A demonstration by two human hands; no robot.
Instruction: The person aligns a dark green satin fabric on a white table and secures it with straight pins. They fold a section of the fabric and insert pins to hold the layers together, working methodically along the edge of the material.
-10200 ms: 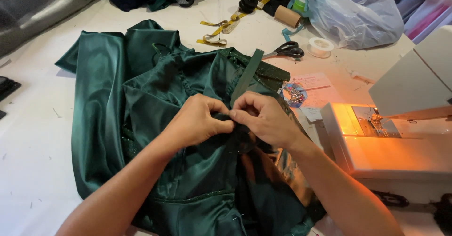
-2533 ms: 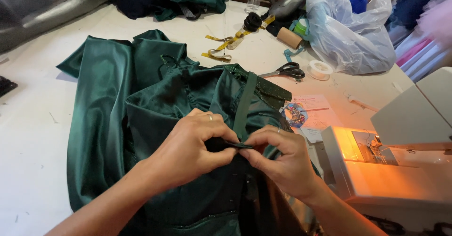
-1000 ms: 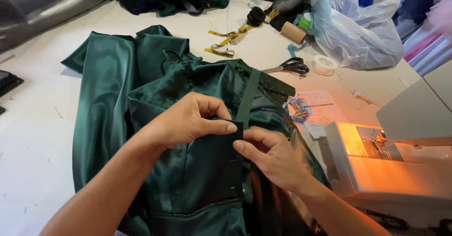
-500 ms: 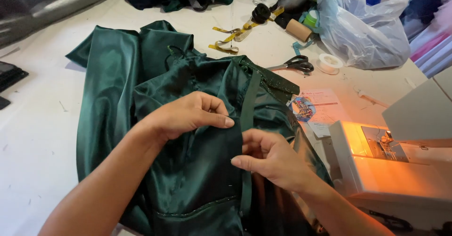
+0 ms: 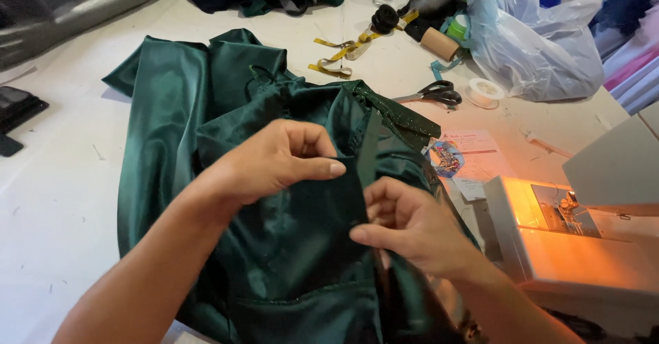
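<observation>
- Far left, a black flat object (image 5: 17,114) lies at the edge of the white desk (image 5: 62,200).
- A dark green satin garment (image 5: 178,131) is spread over the middle of the desk, bunched under both hands.
- The left hand (image 5: 271,162) has its grip pressed together, thumb against fingers, pinching a fold of the satin just beside a narrow green strap (image 5: 368,145).
- The right hand (image 5: 412,227) sits just below and right of it, grip curled and closed on the same seam edge, thumb pointing left.
- Behind them, a yellow measuring tape (image 5: 343,49) curls on the desk.
- Black-handled scissors (image 5: 432,93) lie beside a small spool of clear thread (image 5: 484,91).
- A pale plastic bag (image 5: 535,42) bulges at the back.
- Far right, a white sewing machine (image 5: 583,241) glows orange under its lamp.
</observation>
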